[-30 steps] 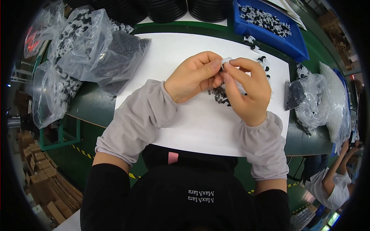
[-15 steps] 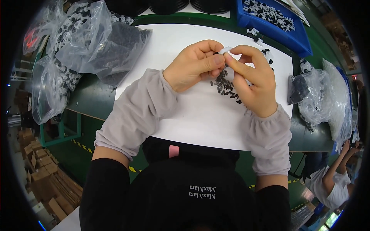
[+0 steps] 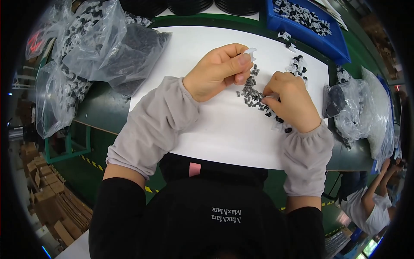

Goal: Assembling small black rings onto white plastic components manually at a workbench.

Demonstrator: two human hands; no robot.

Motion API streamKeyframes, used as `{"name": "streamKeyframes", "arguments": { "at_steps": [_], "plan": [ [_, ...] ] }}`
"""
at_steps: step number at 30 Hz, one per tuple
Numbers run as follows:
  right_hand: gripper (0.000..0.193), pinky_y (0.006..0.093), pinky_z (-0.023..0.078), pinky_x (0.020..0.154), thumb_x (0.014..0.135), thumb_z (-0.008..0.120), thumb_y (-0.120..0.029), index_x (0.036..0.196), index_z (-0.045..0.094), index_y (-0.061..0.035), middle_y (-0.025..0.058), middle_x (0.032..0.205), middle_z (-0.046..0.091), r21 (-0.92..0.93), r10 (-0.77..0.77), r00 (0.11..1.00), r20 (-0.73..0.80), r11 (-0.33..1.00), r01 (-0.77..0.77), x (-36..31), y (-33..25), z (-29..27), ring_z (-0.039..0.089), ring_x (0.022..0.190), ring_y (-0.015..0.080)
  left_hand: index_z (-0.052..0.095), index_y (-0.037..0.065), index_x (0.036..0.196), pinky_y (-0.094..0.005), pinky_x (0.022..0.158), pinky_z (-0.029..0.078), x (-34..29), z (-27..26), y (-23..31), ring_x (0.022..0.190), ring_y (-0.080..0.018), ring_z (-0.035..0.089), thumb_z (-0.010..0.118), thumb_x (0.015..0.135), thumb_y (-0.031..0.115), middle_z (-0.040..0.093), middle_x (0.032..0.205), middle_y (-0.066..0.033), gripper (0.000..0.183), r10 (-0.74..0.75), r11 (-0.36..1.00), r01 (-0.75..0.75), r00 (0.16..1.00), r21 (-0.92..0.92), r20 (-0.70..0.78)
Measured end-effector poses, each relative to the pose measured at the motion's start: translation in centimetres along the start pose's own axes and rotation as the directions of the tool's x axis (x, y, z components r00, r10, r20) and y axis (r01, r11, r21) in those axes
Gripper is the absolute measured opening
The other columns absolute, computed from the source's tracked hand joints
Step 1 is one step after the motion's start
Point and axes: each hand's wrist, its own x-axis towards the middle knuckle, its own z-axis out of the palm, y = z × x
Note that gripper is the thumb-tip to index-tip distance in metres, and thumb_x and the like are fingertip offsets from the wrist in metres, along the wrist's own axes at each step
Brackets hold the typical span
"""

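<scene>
Between thumb and fingers, my left hand point(image 3: 220, 71) pinches a small white plastic part point(image 3: 250, 51) over the white sheet. My right hand point(image 3: 291, 97) is lower and to the right, its fingertips pressed together at the edge of a pile of tiny dark grey pieces point(image 3: 250, 90). What those fingertips hold, if anything, is too small to make out. Several black-and-white plastic parts point(image 3: 297, 65) lie behind my right hand, and more of them show below its fingers, partly covered by it.
A blue bin point(image 3: 340, 45) of black-and-white parts stands at the back right. Clear plastic bags of parts point(image 3: 99, 47) crowd the left, others point(image 3: 353, 101) the right. The white sheet point(image 3: 215, 138) covers the green table. Another person point(image 3: 371, 207) is at the far right.
My right hand has left the white part and moved down and right to the grey pile. My left hand stays nearly in place, still pinching the white part.
</scene>
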Motion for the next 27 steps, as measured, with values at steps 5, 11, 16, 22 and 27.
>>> {"name": "streamKeyframes", "arguments": {
  "at_steps": [5, 11, 16, 22, 27],
  "plan": [
    [0.011, 0.0389, 0.042, 0.062, 0.066, 0.068, -0.004, 0.075, 0.062, -0.0027, 0.0073, 0.073, 0.056, -0.034, -0.054, 0.998, -0.033, 0.998, 0.053, -0.1, -0.1, 0.1, 0.055, 0.071, 0.0275, 0.049, 0.007, 0.102, -0.0232, 0.065, 0.034, 0.1, -0.1, 0.0, 0.068, -0.0088, 0.039, 0.057, 0.090, 0.038, 0.042, 0.078, 0.0023, 0.035, 0.000, 1.000, 0.000, 1.000, 0.015, 0.016],
    [0.010, 0.0276, 0.042, 0.071, 0.073, 0.065, -0.002, 0.081, 0.061, -0.0011, 0.0051, 0.077, 0.059, 0.377, 0.247, 0.943, 0.224, 0.870, -0.318, 0.5, -1.2, -1.8, 0.055, 0.077, 0.0165, 0.049, 0.006, 0.102, -0.0233, 0.065, 0.034, -0.1, -0.2, 0.0, 0.068, -0.0083, 0.040, 0.059, 0.088, 0.038, 0.044, 0.079, 0.0019, 0.037, -0.002, 1.000, 0.002, 1.000, 0.014, 0.008],
    [0.011, 0.0240, 0.042, 0.072, 0.081, 0.059, 0.002, 0.091, 0.062, 0.0027, 0.0049, 0.088, 0.059, 0.475, 0.092, 0.967, -0.240, 0.879, 0.034, 0.7, -1.5, -1.7, 0.053, 0.081, 0.0135, 0.048, 0.006, 0.102, -0.0236, 0.065, 0.035, 0.0, -0.2, -0.2, 0.068, -0.0084, 0.041, 0.061, 0.087, 0.039, 0.045, 0.079, 0.0015, 0.039, 0.006, 0.999, -0.008, 0.999, 0.038, 0.034],
    [0.014, 0.0233, 0.041, 0.072, 0.080, 0.058, 0.008, 0.093, 0.061, 0.0033, 0.0070, 0.089, 0.058, 0.488, 0.082, 0.893, -0.443, 0.857, 0.164, 0.9, -3.4, -0.4, 0.053, 0.079, 0.0142, 0.048, 0.007, 0.100, -0.0243, 0.065, 0.035, 0.0, -0.1, -0.4, 0.069, -0.0087, 0.042, 0.064, 0.086, 0.037, 0.046, 0.079, 0.0012, 0.037, 0.009, 0.999, -0.012, 0.998, 0.040, 0.066],
    [0.020, 0.0227, 0.042, 0.070, 0.075, 0.060, 0.011, 0.092, 0.056, 0.0015, 0.0069, 0.087, 0.059, 0.411, 0.091, 0.797, -0.597, 0.888, 0.206, 1.0, -4.1, 1.2, 0.052, 0.077, 0.0130, 0.047, 0.008, 0.100, -0.0246, 0.068, 0.037, 0.1, 0.0, -0.7, 0.072, -0.0087, 0.044, 0.067, 0.084, 0.032, 0.048, 0.081, 0.0008, 0.035, -0.024, 0.999, 0.022, 0.998, 0.027, 0.057]
  ]
}}
